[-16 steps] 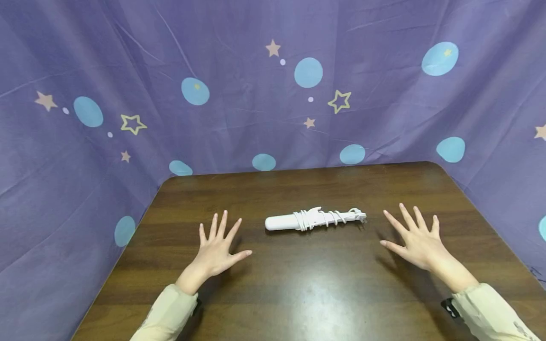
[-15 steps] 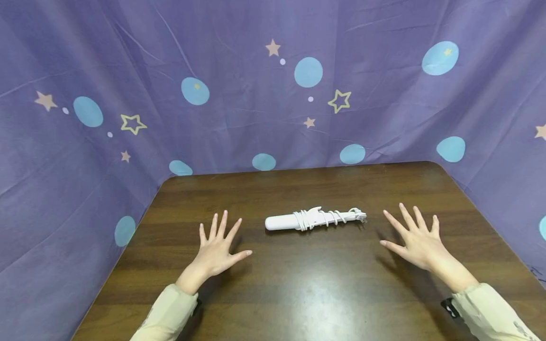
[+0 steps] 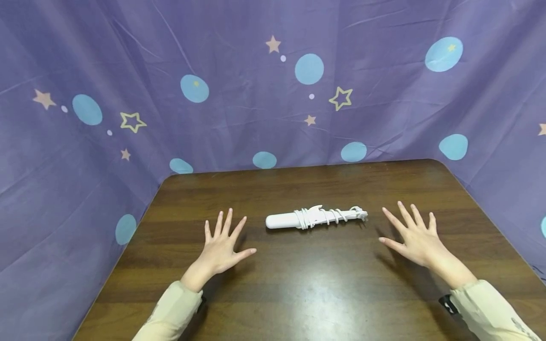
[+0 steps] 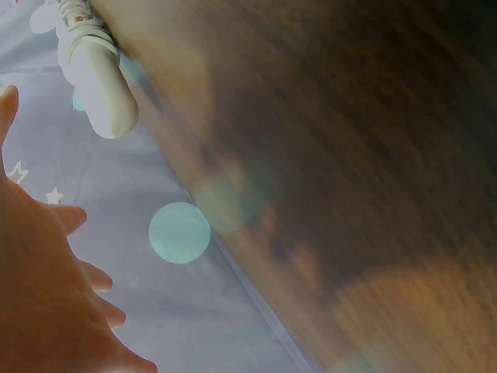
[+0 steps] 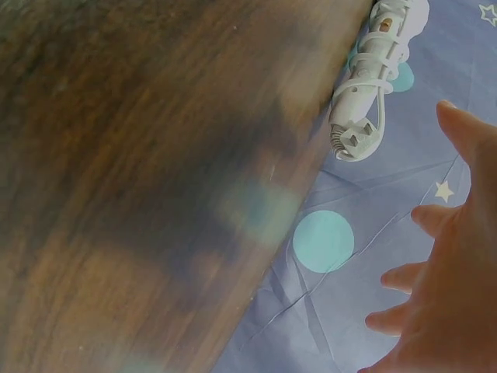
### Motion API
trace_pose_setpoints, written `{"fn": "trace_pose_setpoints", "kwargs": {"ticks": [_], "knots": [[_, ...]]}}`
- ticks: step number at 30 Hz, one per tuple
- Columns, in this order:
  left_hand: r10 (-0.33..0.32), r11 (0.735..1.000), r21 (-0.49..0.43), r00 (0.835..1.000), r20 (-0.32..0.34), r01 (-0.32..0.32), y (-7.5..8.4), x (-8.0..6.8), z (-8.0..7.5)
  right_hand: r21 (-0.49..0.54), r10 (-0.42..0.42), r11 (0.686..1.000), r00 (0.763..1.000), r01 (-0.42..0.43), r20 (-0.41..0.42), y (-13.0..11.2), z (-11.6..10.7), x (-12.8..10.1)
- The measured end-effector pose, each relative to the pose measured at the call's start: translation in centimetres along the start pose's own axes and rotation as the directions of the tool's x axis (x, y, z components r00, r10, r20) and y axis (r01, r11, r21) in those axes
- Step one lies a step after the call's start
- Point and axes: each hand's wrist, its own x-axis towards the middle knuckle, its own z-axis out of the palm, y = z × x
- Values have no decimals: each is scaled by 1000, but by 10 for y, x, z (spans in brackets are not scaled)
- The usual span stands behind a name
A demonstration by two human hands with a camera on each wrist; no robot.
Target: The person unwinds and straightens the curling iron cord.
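A white wand [image 3: 314, 217] is laid across the tabletop [image 3: 277, 279].
It is partly hidden by its wound cord [image 3: 302, 219] and cropped in both wrist views. The left grip [image 3: 219, 250] is held toward its 8 o'clock, the right grip [image 3: 419, 243] toward 4, fingers straight and spread. The tabletop's 6 o'clock edge is cut off; its 12 o'clock edge is bordered by purple cloth [image 3: 239, 128].

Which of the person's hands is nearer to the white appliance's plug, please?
Right: the right hand is apart from the plug, to its right; the left hand is farther, beyond the rounded end of the white appliance.
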Motion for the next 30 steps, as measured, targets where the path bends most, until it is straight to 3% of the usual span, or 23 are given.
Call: {"fn": "trace_pose_setpoints", "kwargs": {"ticks": [7,15,19,30], "knots": [[29,1000,2,1000,-5,-29,6,7,0,65,0,998,999,-3,42,-2,0,7],[90,996,28,995,-32,-89,13,23,-1,137,-54,989,999,54,-7,0,7,24],[111,993,39,994,-22,-110,18,31,-3,179,-64,982,998,60,17,1,9,31],[186,982,-28,981,-48,-188,30,54,1,296,-109,950,994,97,24,4,18,52]]}}
